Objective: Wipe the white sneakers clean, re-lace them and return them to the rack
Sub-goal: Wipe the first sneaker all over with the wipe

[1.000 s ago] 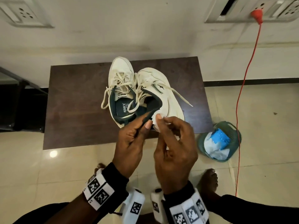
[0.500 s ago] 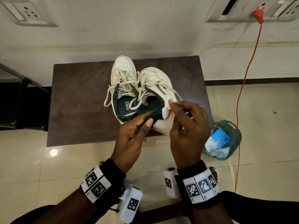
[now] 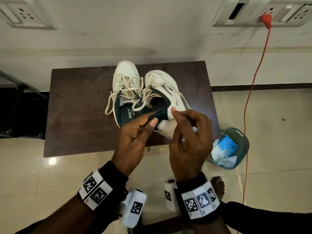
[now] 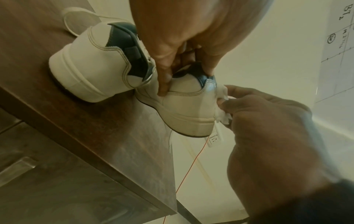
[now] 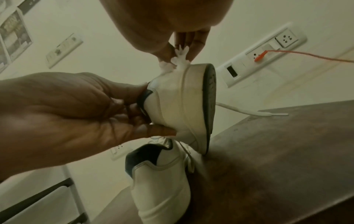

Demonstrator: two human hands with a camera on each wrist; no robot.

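Note:
Two white sneakers with dark blue lining and loose laces are on a dark brown table (image 3: 76, 107). The left sneaker (image 3: 125, 81) lies flat. The right sneaker (image 3: 162, 85) is tipped with its heel (image 4: 184, 106) raised off the table. My left hand (image 3: 150, 119) pinches its heel collar, thumb outside and fingers inside. My right hand (image 3: 175, 114) pinches a small crumpled white wipe (image 5: 180, 59) and presses it against the back of that heel (image 5: 172, 106). The flat sneaker's heel (image 4: 91, 65) shows just beside it.
A green basket (image 3: 239, 137) with a blue packet and white wipes sits on the floor to the right of the table. A red cord (image 3: 253, 98) hangs from a wall socket to the floor. A dark frame (image 3: 16, 107) stands at left. My bare foot (image 3: 217, 184) is below.
My right hand has slid the wipe from the near end of the heel up and to the right along its upper edge. My left hand keeps its pinch on the collar.

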